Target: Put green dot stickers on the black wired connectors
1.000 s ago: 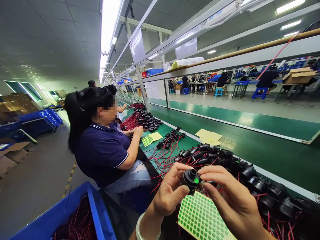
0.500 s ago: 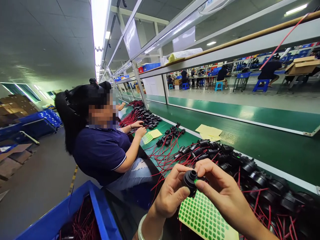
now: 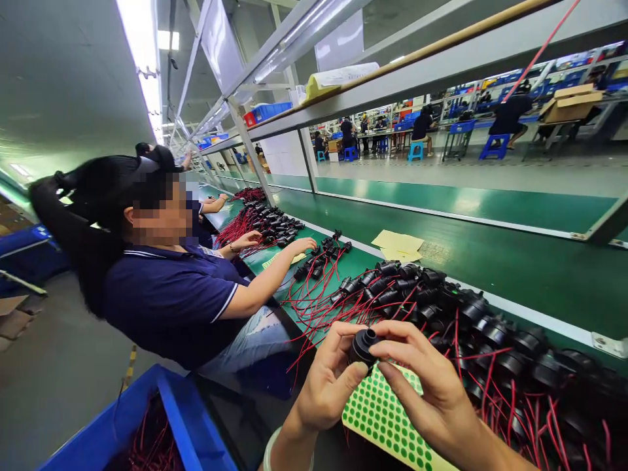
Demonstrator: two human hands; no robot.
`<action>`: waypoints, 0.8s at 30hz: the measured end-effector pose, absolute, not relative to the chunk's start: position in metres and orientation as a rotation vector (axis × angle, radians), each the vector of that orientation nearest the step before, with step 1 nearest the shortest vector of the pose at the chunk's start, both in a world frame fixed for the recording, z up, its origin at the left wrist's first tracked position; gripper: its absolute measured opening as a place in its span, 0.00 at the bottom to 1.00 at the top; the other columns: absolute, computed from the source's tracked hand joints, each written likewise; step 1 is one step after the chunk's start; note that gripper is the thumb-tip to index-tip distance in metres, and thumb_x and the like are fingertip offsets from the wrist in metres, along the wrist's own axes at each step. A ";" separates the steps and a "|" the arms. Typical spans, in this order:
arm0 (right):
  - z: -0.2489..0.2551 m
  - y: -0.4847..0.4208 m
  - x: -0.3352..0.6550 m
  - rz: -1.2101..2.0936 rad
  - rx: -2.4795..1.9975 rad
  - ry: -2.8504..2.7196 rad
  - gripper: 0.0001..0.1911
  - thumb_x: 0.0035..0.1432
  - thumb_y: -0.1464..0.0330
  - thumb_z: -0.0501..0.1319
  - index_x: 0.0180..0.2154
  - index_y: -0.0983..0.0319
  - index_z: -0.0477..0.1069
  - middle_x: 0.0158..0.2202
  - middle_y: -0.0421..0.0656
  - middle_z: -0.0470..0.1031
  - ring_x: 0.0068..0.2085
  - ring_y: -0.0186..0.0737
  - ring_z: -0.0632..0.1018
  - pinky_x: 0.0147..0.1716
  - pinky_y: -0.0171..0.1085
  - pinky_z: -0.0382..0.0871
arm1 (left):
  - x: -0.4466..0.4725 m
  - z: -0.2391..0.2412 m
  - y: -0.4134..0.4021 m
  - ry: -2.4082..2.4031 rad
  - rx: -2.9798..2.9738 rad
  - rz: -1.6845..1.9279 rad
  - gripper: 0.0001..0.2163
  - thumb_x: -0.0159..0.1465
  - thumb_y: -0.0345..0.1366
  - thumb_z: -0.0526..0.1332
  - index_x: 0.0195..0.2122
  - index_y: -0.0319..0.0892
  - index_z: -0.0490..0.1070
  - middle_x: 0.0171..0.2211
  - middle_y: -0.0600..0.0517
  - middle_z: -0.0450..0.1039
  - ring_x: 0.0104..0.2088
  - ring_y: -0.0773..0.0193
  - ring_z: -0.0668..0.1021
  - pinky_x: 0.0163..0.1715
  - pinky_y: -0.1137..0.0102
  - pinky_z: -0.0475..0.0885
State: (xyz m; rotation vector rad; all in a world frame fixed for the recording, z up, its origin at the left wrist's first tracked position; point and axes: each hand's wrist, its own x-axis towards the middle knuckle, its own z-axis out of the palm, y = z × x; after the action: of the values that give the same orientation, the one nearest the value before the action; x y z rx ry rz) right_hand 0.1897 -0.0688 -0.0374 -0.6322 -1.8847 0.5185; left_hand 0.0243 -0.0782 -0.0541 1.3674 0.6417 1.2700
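Observation:
A small round black part (image 3: 364,345) with a raised neck sits between both my hands, just above the bench edge. My left hand (image 3: 328,383) pinches it from the left with thumb and fingers. My right hand (image 3: 426,386) closes on its right side, the thumb pressed against it. Directly below lies a sheet of green dot stickers (image 3: 380,415). To the right, a long heap of the same black parts with red wires (image 3: 471,327) covers the green bench.
A co-worker in a navy polo (image 3: 167,294) sits close on my left, one arm stretched over a smaller pile of parts (image 3: 321,261). A blue bin with red wires (image 3: 152,432) stands at lower left. Yellow papers (image 3: 398,243) lie on the green belt (image 3: 515,275).
The view has swung left and down. My right thumb now covers the green dot seen earlier on the part. The co-worker has reached her arm forward toward the small pile.

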 end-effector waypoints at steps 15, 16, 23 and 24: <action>-0.143 -0.100 0.275 0.415 -1.350 -2.070 0.13 0.63 0.64 0.55 0.47 0.55 0.72 0.50 0.48 0.73 0.49 0.44 0.77 0.46 0.42 0.76 | 0.050 -0.094 0.078 1.807 2.135 1.023 0.14 0.64 0.36 0.59 0.50 0.39 0.65 0.42 0.41 0.75 0.44 0.51 0.77 0.44 0.59 0.70; -0.146 -0.102 0.277 0.411 -1.352 -2.085 0.12 0.63 0.64 0.55 0.47 0.55 0.72 0.50 0.48 0.73 0.49 0.44 0.77 0.46 0.42 0.76 | 0.054 -0.100 0.091 1.833 2.170 0.965 0.14 0.64 0.36 0.59 0.50 0.38 0.66 0.41 0.40 0.75 0.44 0.50 0.76 0.44 0.58 0.70; -0.160 -0.108 0.287 0.392 -1.422 -2.047 0.12 0.63 0.65 0.56 0.47 0.55 0.73 0.49 0.47 0.74 0.48 0.45 0.78 0.44 0.42 0.77 | 0.053 -0.133 0.131 1.691 2.239 0.841 0.10 0.64 0.29 0.56 0.46 0.41 0.71 0.44 0.46 0.77 0.44 0.56 0.77 0.48 0.61 0.70; -0.162 -0.109 0.287 0.393 -1.428 -2.040 0.12 0.63 0.65 0.55 0.47 0.55 0.73 0.49 0.47 0.74 0.48 0.45 0.78 0.44 0.43 0.77 | 0.049 -0.134 0.128 1.683 2.238 0.849 0.10 0.64 0.29 0.56 0.46 0.41 0.71 0.44 0.46 0.77 0.45 0.56 0.76 0.49 0.61 0.70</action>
State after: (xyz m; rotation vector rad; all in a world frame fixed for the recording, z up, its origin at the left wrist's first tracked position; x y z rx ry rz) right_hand 0.2873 -0.1087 -0.1616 -1.4278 -2.0399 0.3927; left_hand 0.0490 0.1281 -0.1335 2.2382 1.6830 0.8494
